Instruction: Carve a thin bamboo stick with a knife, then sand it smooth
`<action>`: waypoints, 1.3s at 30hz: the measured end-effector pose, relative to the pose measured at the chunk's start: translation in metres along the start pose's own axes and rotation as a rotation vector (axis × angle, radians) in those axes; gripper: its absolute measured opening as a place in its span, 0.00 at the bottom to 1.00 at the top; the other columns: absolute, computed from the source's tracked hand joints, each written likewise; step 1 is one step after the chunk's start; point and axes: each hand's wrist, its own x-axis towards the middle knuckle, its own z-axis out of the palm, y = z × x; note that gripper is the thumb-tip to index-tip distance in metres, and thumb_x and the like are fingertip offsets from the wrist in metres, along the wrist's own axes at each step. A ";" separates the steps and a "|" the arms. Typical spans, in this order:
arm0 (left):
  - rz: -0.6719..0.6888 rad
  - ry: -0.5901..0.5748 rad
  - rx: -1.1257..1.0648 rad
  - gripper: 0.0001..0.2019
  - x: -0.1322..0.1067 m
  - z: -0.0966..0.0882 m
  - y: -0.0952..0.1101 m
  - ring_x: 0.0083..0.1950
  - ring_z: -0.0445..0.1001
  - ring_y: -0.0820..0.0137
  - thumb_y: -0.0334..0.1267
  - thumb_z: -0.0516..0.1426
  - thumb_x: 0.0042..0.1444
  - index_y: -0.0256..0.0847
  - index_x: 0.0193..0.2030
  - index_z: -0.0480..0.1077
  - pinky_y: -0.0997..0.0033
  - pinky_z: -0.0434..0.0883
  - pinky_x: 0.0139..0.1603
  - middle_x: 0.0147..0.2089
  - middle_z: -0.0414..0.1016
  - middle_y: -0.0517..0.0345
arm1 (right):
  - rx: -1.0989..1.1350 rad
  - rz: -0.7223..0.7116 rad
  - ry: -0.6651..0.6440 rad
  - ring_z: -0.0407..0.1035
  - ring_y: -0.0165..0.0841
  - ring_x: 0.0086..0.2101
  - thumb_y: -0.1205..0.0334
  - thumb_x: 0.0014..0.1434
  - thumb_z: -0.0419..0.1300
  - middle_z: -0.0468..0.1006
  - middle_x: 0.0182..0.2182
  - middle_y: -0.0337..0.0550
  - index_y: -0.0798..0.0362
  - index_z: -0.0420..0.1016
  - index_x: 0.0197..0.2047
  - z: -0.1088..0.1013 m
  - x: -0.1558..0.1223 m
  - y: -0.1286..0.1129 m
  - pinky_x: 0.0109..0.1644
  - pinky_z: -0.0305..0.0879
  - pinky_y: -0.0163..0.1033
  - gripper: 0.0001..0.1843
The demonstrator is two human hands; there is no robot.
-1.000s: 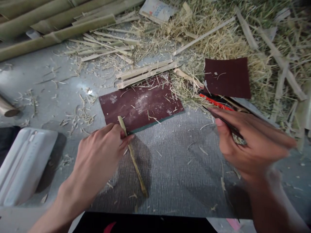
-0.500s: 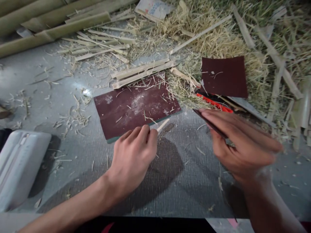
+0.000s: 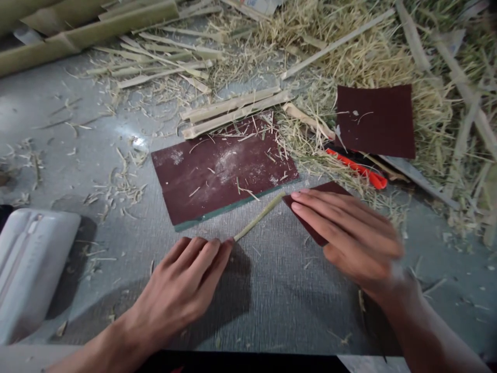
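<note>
My left hand [image 3: 182,282] holds the near end of a thin green bamboo stick [image 3: 258,216] low over the grey mat [image 3: 272,290], fingers closed round it. The stick runs up and right to my right hand [image 3: 345,233]. That hand grips a small folded piece of dark red sandpaper [image 3: 310,220], fingers stretched along its top, and the paper meets the stick's far tip. A larger dusty sheet of dark red sandpaper [image 3: 221,173] lies flat just beyond the stick.
Another dark red sandpaper square [image 3: 375,122] rests on a heap of bamboo shavings [image 3: 361,57] at the back right. An orange-handled tool [image 3: 357,168] lies beneath it. Split bamboo strips [image 3: 233,109] lie behind the sheet, bamboo slats [image 3: 89,31] at top left, a white case [image 3: 31,264] at left.
My left hand drew back toward me and turned the stick so it points up-right. My right hand came left and down, bringing the small sandpaper against the stick's tip.
</note>
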 end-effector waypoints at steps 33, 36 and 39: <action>0.128 -0.001 -0.097 0.13 0.033 0.006 -0.010 0.26 0.70 0.68 0.24 0.47 0.60 0.20 0.47 0.68 0.66 0.72 0.25 0.28 0.72 0.53 | -0.063 -0.134 -0.204 0.64 0.41 0.54 0.76 0.60 0.48 0.70 0.54 0.51 0.65 0.70 0.52 0.010 0.006 -0.016 0.55 0.67 0.46 0.19; 0.120 0.011 -0.090 0.10 0.033 0.008 -0.011 0.25 0.69 0.68 0.25 0.49 0.60 0.23 0.43 0.70 0.67 0.71 0.24 0.28 0.72 0.53 | -0.101 -0.165 -0.264 0.65 0.41 0.53 0.74 0.61 0.48 0.71 0.52 0.50 0.65 0.71 0.51 0.013 0.010 -0.022 0.54 0.68 0.45 0.18; 0.117 0.022 -0.099 0.10 0.035 0.010 -0.011 0.26 0.70 0.67 0.25 0.48 0.61 0.23 0.43 0.70 0.66 0.71 0.24 0.28 0.72 0.53 | -0.121 -0.158 -0.289 0.65 0.42 0.53 0.74 0.61 0.46 0.71 0.52 0.51 0.66 0.71 0.51 0.011 0.011 -0.023 0.54 0.68 0.45 0.19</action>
